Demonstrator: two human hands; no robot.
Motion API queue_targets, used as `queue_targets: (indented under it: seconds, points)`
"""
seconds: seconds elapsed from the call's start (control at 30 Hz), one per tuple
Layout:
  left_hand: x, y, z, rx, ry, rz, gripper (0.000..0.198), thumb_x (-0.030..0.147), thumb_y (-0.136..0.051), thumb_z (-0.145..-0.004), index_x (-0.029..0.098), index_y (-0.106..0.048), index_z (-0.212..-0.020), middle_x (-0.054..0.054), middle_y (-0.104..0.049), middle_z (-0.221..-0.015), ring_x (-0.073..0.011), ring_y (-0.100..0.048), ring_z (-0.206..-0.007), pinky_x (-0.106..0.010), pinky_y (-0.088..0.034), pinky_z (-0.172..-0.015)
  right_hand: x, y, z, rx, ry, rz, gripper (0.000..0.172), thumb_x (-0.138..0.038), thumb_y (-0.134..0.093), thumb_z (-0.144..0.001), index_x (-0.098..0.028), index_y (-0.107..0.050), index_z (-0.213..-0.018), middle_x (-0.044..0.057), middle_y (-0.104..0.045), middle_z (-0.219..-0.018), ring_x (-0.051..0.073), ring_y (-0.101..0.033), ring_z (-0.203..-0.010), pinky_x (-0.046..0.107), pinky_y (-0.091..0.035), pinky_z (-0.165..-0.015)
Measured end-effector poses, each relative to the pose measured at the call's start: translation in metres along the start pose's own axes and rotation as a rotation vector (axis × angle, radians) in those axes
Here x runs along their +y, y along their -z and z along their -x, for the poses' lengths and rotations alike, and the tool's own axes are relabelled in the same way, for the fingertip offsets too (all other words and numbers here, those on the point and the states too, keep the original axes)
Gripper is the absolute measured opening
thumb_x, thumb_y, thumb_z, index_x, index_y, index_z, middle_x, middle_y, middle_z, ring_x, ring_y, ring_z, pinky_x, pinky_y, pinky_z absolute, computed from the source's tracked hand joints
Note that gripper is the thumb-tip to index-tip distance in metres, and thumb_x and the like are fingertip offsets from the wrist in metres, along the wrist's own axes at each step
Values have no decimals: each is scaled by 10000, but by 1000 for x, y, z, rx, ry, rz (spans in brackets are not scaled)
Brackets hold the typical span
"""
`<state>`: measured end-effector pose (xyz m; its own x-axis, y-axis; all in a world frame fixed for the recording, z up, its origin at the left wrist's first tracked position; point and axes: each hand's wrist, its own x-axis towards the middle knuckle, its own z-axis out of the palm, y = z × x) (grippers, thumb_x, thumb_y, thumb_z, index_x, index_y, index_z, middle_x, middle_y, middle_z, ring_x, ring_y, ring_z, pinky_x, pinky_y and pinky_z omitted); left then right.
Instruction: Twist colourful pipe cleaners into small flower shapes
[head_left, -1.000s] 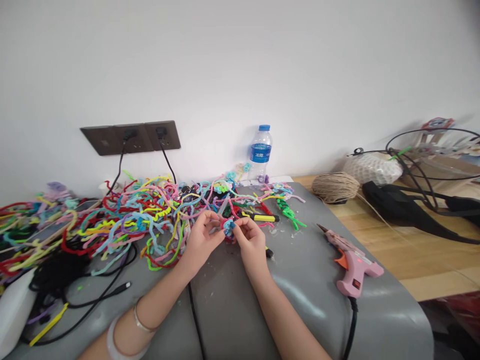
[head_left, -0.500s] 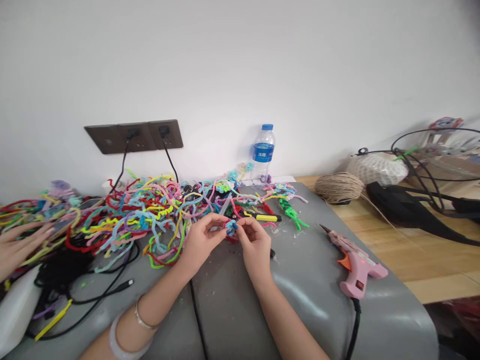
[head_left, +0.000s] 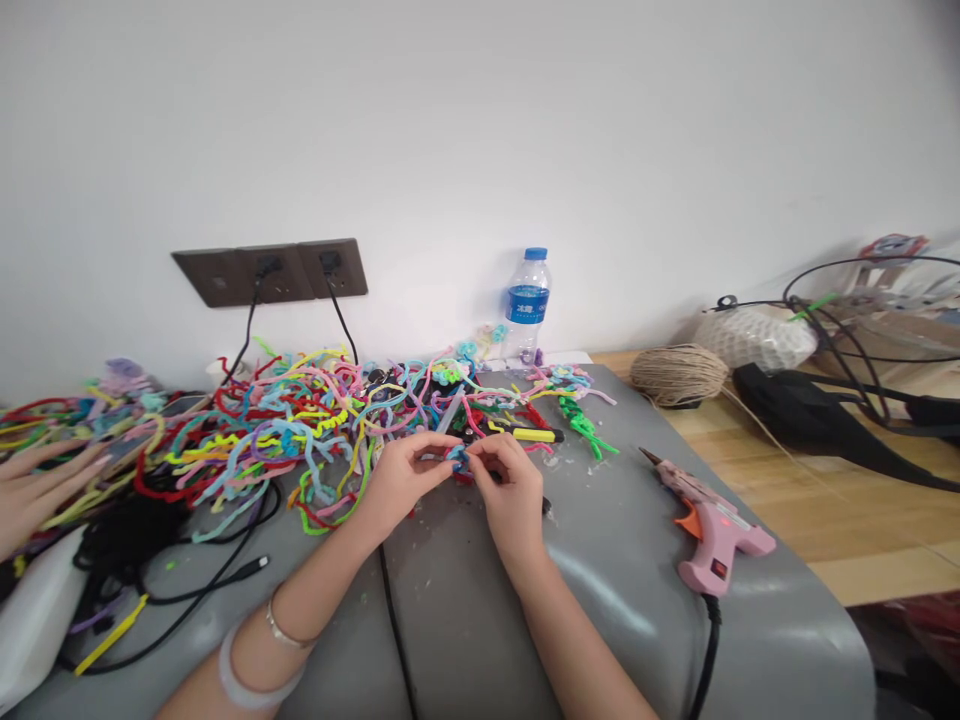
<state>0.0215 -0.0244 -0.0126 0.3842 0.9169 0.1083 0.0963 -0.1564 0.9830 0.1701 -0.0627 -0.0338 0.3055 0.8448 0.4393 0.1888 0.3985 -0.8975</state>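
Note:
Between my two hands is a small blue pipe-cleaner piece [head_left: 458, 457], mostly covered by fingertips. My left hand [head_left: 409, 480] pinches it from the left with thumb and forefinger. From the right, my right hand [head_left: 510, 485] pinches the same piece, its fingers bent. Just behind them, a yellow-and-black cutter [head_left: 534, 435] lies on the grey table mat [head_left: 465, 620]. A heap of coloured pipe cleaners [head_left: 277, 430] spreads behind and to the left. A green twisted pipe-cleaner piece [head_left: 581, 428] rests beyond my right hand.
At right lies a pink glue gun [head_left: 716, 530] with its cord running forward. Twine [head_left: 679, 373] and a black strap [head_left: 810, 400] sit on the wooden surface. A water bottle [head_left: 527, 305] stands by the wall. Another person's hand [head_left: 45, 490] is at far left, near black cables [head_left: 217, 580].
The blue piece has turned slightly between my fingertips, and less of it shows. My hands otherwise keep nearly the same place.

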Motion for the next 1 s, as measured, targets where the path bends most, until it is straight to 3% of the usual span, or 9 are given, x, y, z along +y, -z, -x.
queue_targets:
  seconds: [0.37, 0.6, 0.7, 0.87, 1.0]
  points:
    - [0, -2, 0, 9, -19, -38, 230, 176, -650, -783, 168, -712, -1004, -90, -733, -1081, -224, -685, -999, -330, -544, -889, 3, 0, 1, -50, -16, -18, 102, -175, -622, -836, -217, -650, -746, 28, -605, -774, 172, -570, -689, 286, -461, -602]
    - [3, 2, -1, 68, 56, 52, 483, 200, -673, -754, 161, -567, -1224, -106, -761, -1041, -226, -713, -950, -332, -553, -840, 8, 0, 1, -19, -92, -133, 103, -254, -557, -891, -211, -631, -948, 51, -645, -866, 179, -626, -762, 290, -510, -650]
    - [5, 1, -1, 78, 63, 69, 529, 223, -685, -754, 161, -547, -1260, -115, -766, -1039, -249, -704, -1007, -358, -550, -877, 8, -1, 0, -78, -100, -152, 117, -281, -616, -856, -207, -622, -946, 56, -651, -875, 180, -635, -751, 291, -523, -645]
    - [3, -1, 1, 56, -13, 63, 489, 206, -648, -789, 176, -545, -1266, -117, -741, -1117, -234, -663, -1113, -356, -524, -948, 10, -3, -1, -113, -133, -200, 91, -281, -662, -816, -209, -611, -841, 28, -649, -803, 164, -633, -691, 276, -531, -625]
    - [-2, -1, -1, 66, -39, 49, 389, 220, -659, -782, 168, -606, -1163, -115, -711, -1153, -215, -684, -1023, -335, -546, -884, 10, -2, 0, -85, -164, -231, 121, -301, -684, -802, -200, -619, -816, 25, -657, -770, 159, -633, -678, 271, -529, -628]
